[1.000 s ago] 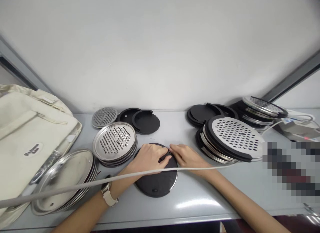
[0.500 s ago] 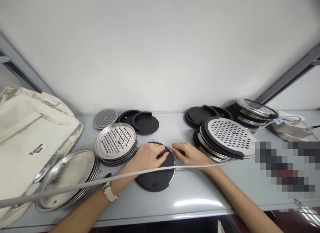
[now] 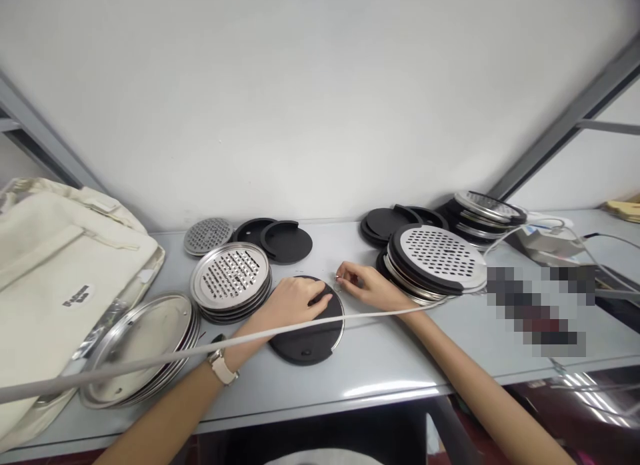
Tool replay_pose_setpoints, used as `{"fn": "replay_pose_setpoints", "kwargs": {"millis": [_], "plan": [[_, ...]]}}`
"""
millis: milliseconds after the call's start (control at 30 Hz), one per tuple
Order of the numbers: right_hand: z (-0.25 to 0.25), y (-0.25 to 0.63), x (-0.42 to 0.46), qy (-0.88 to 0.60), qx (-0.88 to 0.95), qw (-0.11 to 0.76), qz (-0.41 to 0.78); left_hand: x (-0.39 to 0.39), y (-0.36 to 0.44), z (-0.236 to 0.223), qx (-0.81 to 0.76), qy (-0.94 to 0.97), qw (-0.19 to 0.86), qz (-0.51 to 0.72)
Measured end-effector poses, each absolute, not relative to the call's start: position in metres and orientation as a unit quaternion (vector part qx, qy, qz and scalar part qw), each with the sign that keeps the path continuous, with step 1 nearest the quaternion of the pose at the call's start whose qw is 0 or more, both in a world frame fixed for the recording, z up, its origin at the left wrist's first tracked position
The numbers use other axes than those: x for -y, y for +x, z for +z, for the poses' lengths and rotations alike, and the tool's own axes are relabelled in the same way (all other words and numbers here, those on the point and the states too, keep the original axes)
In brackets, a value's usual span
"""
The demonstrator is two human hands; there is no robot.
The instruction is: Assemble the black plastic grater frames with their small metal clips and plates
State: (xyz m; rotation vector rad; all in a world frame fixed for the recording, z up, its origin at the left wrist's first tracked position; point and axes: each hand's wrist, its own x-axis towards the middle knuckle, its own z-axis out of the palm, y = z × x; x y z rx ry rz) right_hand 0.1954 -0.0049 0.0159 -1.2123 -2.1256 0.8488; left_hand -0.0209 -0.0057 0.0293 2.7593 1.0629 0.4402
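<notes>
Head view, worked disc: one black disc (image 3: 304, 337), centred near the shelf's near edge, bright metal along its right rim.
Left hand (image 3: 295, 302): laid palm-down over the disc's far left part; fingers loosely bent, thumb spread apart.
Right hand (image 3: 369, 287): raised just beyond the disc's right edge; a small item (image 3: 339, 277), too small to identify, is pinched between thumb and fingers.
Left stacks: two, one of grater plates (image 3: 230, 276) and, nearer, one of plain metal plates (image 3: 143, 348).
Far left: one loose grater plate (image 3: 208, 236) and two overlapping black lids (image 3: 287, 243).
Right stacks: two, the near stack (image 3: 443, 255) and the far stack (image 3: 485, 212), both grater-topped; at least three dark rounds (image 3: 391, 222) are seen behind.
Obstruction: one pale cable (image 3: 345, 316) is drawn across the disc and both forearms.
Left margin: one cream bag (image 3: 75, 278).
</notes>
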Motion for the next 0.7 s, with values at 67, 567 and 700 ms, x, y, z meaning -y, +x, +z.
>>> {"fn": "replay_pose_setpoints", "kwargs": {"millis": [67, 567, 700], "plan": [[0.017, 0.196, 0.005, -0.451, 0.786, 0.276, 0.319, 0.007, -0.021, 0.03, -0.345, 0.924, 0.08, 0.143], [0.008, 0.182, 0.01, -0.448, 0.803, 0.246, 0.306, 0.008, -0.023, 0.036, -0.328, 0.933, 0.076, 0.127], [0.01, 0.182, 0.011, -0.453, 0.799, 0.248, 0.308, 0.009, -0.023, 0.036, -0.328, 0.933, 0.076, 0.128]]}}
